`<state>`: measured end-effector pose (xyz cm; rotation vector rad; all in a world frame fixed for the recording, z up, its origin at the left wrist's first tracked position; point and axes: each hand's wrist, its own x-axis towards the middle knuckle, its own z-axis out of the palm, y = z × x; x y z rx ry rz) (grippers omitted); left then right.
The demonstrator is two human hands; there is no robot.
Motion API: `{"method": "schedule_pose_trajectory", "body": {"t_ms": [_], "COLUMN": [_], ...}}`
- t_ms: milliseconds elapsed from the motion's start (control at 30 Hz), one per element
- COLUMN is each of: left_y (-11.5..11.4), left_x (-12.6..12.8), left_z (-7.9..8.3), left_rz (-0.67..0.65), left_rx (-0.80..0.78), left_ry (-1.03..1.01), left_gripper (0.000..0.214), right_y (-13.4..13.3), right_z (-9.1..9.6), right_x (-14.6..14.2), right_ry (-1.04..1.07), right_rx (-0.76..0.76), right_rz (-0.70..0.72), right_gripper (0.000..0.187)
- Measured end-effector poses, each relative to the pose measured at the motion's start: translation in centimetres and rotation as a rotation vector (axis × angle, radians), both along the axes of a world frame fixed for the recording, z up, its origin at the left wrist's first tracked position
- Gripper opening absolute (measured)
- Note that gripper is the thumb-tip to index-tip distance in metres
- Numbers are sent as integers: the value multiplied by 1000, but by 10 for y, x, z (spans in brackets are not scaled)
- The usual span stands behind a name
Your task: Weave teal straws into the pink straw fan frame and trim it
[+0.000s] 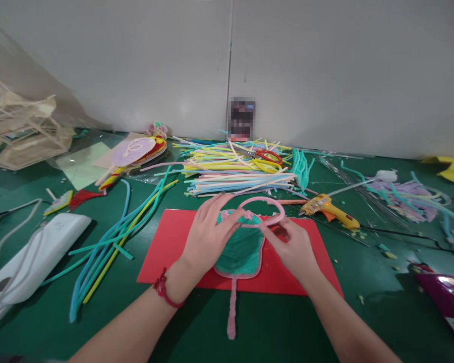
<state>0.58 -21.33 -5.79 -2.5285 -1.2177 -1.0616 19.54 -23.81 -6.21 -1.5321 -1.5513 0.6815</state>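
A hand fan with a teal face (240, 252), a pink fuzzy rim and a pink handle (232, 307) lies with its handle toward me. A pink pipe cleaner (267, 200) arches in a loop over the fan's top right. My right hand (293, 247) pinches this loop near its lower right side, thumb and fingers closed. My left hand (212, 232) is closed at the fan's upper left edge, thumb below and fingers above, where the pink strand runs; its exact grip is partly hidden. Small pink twists (245, 216) show along the top between my hands.
Under the fan is a red sheet (170, 242). Behind it lie a pile of coloured pipe cleaners (234, 171) and scissors (268, 160). A yellow glue gun (333, 210) rests at right, a purple tool (444, 297) nearer. Left are loose strands (124, 242) and a white device (38, 257).
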Motion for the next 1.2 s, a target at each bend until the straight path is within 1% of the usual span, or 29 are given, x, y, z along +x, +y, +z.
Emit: {"method": "schedule_pose_trajectory", "body": {"t_ms": [33,67,100,133,167,200,233,300,367,467,567,700,767,833,967,1067,1200], "left_y": [-4,-8,-12,-15,-18,-21,-22,-23,-22,-21,-21,-21,-20,-18,-16,-15,-15], "left_x": [0,1,3,5,7,11,14,20,24,26,25,25,24,23,20,18,16], "left_z": [2,3,4,3,3,1,-1,-5,-8,-8,-7,-9,-11,-13,-16,-16,-12], "left_rz": [21,11,-8,-58,-120,-130,-124,-68,-28,-29,-39,-34,-20,-2,-1,-66,-175], "left_rx": [69,116,139,107,6,-139,-292,-508,-642,-737,-760,-762,-742,-711,-567,-449,-413], "left_ry": [-62,-109,-153,-175,-170,-155,-131,-116,-193,-366,-445,-420,-341,-219,19,93,110], "left_gripper": [19,19,16,12,10,14,19,27,27,28,27,22,20,18,21,22,25], "right_y": [0,0,-1,-1,-2,-2,-3,-6,-9,-13,-13,-12,-12,-12,-10,-7,-4], "right_z": [0,0,0,0,0,0,0,-1,-4,-8,-12,-13,-14,-16,-16,-13,-6], "right_x": [-1,-1,-3,-4,-6,-9,-11,-17,-21,-26,-27,-27,-27,-27,-25,-22,-16], "right_ry": [57,125,193,254,303,339,362,381,373,319,292,289,281,280,354,408,390], "right_rx": [-3,-4,-3,3,16,34,52,74,81,64,49,28,8,-33,-168,-213,-210], "right_rz": [-56,-112,-159,-190,-205,-205,-194,-160,-110,-22,32,54,51,30,-24,-1,63], "right_gripper": [22,23,24,24,24,24,23,21,19,17,15,15,16,18,25,26,25]}}
